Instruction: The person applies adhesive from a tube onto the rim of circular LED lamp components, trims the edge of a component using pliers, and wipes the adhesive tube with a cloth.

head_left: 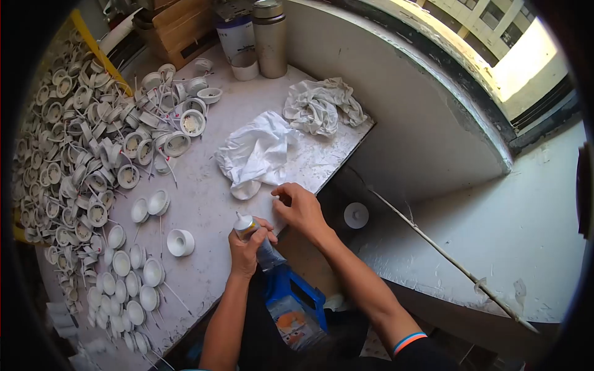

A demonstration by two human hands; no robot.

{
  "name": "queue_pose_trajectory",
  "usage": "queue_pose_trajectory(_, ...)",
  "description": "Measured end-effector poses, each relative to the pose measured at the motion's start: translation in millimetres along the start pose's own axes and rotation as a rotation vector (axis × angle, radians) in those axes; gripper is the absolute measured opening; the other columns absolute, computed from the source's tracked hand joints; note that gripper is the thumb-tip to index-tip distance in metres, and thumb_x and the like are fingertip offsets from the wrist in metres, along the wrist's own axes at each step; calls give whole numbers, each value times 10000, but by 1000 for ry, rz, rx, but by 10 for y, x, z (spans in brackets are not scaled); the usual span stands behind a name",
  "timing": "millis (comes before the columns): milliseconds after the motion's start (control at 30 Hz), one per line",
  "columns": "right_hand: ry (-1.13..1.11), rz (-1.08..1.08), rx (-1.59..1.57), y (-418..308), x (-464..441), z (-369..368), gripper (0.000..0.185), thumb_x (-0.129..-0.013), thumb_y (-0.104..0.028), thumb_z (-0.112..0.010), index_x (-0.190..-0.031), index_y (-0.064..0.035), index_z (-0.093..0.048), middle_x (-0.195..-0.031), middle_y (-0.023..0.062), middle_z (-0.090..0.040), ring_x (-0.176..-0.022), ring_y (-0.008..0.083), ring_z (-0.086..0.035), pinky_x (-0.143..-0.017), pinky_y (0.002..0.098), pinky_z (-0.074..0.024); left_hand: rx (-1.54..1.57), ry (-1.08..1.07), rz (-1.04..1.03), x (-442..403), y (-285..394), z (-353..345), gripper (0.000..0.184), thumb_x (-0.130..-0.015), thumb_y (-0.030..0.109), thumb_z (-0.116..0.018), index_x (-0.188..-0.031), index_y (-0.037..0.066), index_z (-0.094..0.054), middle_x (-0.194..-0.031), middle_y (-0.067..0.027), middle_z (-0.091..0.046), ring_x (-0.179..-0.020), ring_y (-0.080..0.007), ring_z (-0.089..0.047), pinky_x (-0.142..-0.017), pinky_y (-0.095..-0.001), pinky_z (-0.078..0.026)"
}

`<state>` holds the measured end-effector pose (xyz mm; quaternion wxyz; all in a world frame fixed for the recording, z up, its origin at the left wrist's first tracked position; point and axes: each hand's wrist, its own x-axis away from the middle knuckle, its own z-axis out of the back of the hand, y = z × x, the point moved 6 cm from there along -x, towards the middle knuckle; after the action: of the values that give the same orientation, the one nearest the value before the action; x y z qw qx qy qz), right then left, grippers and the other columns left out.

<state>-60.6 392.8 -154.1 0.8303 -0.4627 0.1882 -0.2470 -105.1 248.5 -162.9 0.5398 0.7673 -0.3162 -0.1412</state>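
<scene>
My left hand [250, 246] is wrapped round a tube [246, 225] with a pale pointed nozzle, which tilts up over the table's front edge. To its right, my right hand [297, 207] has its fingers curled together close to the table surface; a small white bit shows at the fingertips, too small to name. A crumpled white cloth [257, 151] lies just beyond both hands. Left of the tube, a single white round cup-shaped part [180, 243] rests on the table [207, 204].
A large heap of white round parts with wires [93, 142] covers the left side, with domed ones [133, 281] nearer. Behind stand a metal flask [270, 40], a white cup [245, 65] and a cardboard box [182, 31]. A greyish cloth [322, 105] lies near the right edge. A thin stick [433, 244] leans right.
</scene>
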Motion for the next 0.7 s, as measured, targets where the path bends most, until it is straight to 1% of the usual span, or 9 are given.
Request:
queue_pose_trajectory(100, -57, -21, 103, -95, -270, -224, 257, -718, -210, -594, -932, -67, -587, -807, 122, -603, -746, 260, -588, -654, 352, -455, 63, -67, -3, -68, 20, 33, 198, -758, 151, -591, -836, -16, -517, -778, -105, -554, -590, -145, -561, -551, -273, -473)
queue_pose_trajectory(200, 94, -84, 148, -89, -313, -268, 301, -727, -192, -640, -974, -33, -571, -741, 92, -601, -652, 149, -574, -599, 276, -452, 167, -57, 1, -113, 60, 80, 181, -763, 152, -590, -807, -14, -530, -753, -94, -556, -582, -142, -559, -556, -270, -473)
queue_pose_trajectory(333, 263, -15, -226, 76, -200, -259, 173, -813, -119, -568, -934, 4, -548, -749, 45, -587, -662, 87, -543, -589, 219, -439, 326, -89, 71, -22, -44, 135, 185, -768, 163, -603, -824, -2, -540, -670, -69, -554, -594, -137, -557, -582, -264, -475)
queue_pose_trajectory(400, 274, -130, -291, -58, -45, -227, 172, -839, -130, -532, -951, -1, -547, -841, 36, -572, -710, 97, -544, -588, 226, -448, 454, -178, 196, 105, -55, 154, 176, -772, 156, -611, -845, 9, -548, -748, -74, -568, -633, -143, -568, -592, -271, -480)
queue_pose_trajectory(467, 326, -113, -383, -137, 230, -245, 192, -857, -149, -496, -964, 4, -543, -901, 59, -561, -795, 106, -535, -650, 226, -442, 531, -163, 199, 288, 34, 227, 168, -777, 154, -619, -861, 22, -558, -843, -62, -567, -693, -125, -565, -633, -247, -467)
queue_pose_trajectory(500, 268, -160, -296, -190, 463, -281, 224, -874, -180, -466, -979, 5, -538, -920, 72, -560, -826, 121, -531, -706, 243, -431, 491, -156, 117, 361, 89, 291, 182, -776, 155, -625, -883, 25, -557, -881, -48, -559, -737, -106, -551, -664, -230, -452)
queue_pose_trajectory(567, 22, -175, -641, -555, 924, -506, 283, -889, -227, -434, -1021, 8, -522, -971, 87, -555, -891, 151, -521, -807, 271, -391, 431, -175, 70, 474, 134, 385, 255, -775, 161, -637, -971, 32, -537, -929, -8, -547, -842, -60, -498, -738, -198, -409)
queue_pose_trajectory(633, -34, -313, -703, -796, 1344, -594, 369, -840, -275, -532, -1064, 16, -497, -1010, 83, -542, -952, 153, -503, -843, 282, -375, 358, -196, 16, 627, 274, 457, 344, -777, 168, -642, -1061, 42, -495, -978, 2, -529, -874, -60, -487, -767, -223, -411)
queue_pose_trajectory(700, -92, -248, -574, -1071, 1517, -613, 424, -796, -278, -592, -1080, 18, -487, -1024, 81, -536, -978, 152, -489, -854, 288, -369, 320, -189, -58, 775, 351, 434, 376, -775, 173, -646, -1084, 41, -478, -1025, -16, -511, -882, -72, -489, -781, -233, -412)
